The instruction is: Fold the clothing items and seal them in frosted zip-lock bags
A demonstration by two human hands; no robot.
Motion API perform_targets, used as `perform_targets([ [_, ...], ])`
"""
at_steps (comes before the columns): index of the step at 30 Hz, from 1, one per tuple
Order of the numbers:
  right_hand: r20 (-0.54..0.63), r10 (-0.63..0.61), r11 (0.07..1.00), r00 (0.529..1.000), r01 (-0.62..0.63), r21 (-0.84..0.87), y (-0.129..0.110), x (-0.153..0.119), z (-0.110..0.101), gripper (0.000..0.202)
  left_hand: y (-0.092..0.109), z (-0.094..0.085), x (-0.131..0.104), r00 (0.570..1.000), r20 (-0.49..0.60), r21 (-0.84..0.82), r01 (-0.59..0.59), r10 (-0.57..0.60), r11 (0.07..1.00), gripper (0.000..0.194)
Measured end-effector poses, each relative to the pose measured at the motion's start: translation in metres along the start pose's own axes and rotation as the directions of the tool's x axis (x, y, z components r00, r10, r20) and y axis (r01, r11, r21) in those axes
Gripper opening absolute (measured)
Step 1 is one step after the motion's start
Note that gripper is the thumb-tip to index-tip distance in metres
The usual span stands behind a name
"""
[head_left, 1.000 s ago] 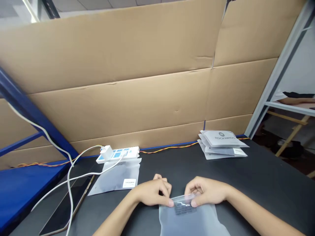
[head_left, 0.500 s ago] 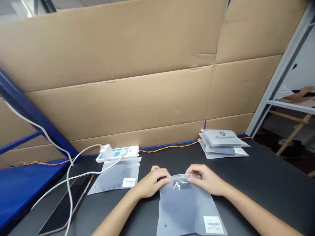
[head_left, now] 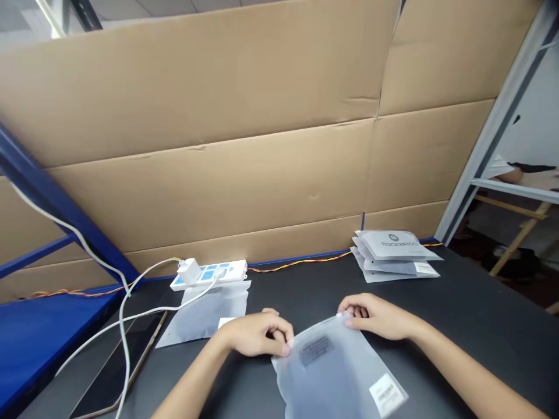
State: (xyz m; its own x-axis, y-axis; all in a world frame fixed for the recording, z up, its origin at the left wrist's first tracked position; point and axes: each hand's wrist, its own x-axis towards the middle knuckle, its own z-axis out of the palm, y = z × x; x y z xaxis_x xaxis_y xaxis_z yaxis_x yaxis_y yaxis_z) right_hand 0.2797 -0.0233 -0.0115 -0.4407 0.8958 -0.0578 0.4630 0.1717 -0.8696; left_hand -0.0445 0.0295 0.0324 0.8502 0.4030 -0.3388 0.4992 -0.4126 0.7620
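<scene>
A frosted zip bag [head_left: 332, 372] with dark contents, printed text and a white barcode label lies tilted in front of me on the black table. My left hand [head_left: 259, 336] pinches its upper left corner between thumb and fingers. At the upper right corner, my right hand [head_left: 375, 316] grips the top edge by the white zip slider, its other fingers curled. Just behind my left hand rests another frosted bag [head_left: 205, 311], its label partly covered by that hand.
Several frosted bags are stacked [head_left: 395, 256] at the back right. A power strip [head_left: 233, 272] with a white plug and cable [head_left: 166, 307] stands at the back left. A phone or tablet [head_left: 120, 366] lies at left. Cardboard [head_left: 244, 192] walls the back.
The bag has turned, its left corner now nearer me and its right corner higher. My hands have moved further apart along its top edge, the left one nearer me.
</scene>
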Motion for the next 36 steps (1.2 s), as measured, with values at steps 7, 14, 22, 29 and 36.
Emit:
perform_targets([
  [7,-0.045,-0.077,0.926,0.996,0.088,0.368,-0.018,0.009,0.036,0.030,0.013,0.029,0.029,0.946,-0.323,-0.264,-0.116,0.025,0.957,0.032],
  [14,-0.153,-0.141,0.861,0.978,0.198,0.468,-0.020,0.013,0.047,0.032,0.018,0.050,0.050,0.924,-0.382,-0.320,-0.161,0.029,0.934,0.029],
  [22,-0.518,-0.025,0.922,0.855,0.221,0.319,0.013,0.013,-0.008,0.028,-0.003,0.019,0.026,0.960,-0.278,-0.238,-0.059,-0.010,0.970,0.029],
  [29,-0.576,-0.098,0.961,0.812,0.228,0.158,0.016,0.014,-0.010,0.025,-0.012,0.023,0.027,0.912,-0.411,-0.193,-0.074,-0.012,0.978,0.023],
  [36,-0.420,-0.476,0.816,0.773,0.210,-0.539,-0.011,0.000,0.009,0.056,-0.022,0.039,0.046,0.799,-0.585,-0.578,-0.291,-0.138,0.762,0.033],
])
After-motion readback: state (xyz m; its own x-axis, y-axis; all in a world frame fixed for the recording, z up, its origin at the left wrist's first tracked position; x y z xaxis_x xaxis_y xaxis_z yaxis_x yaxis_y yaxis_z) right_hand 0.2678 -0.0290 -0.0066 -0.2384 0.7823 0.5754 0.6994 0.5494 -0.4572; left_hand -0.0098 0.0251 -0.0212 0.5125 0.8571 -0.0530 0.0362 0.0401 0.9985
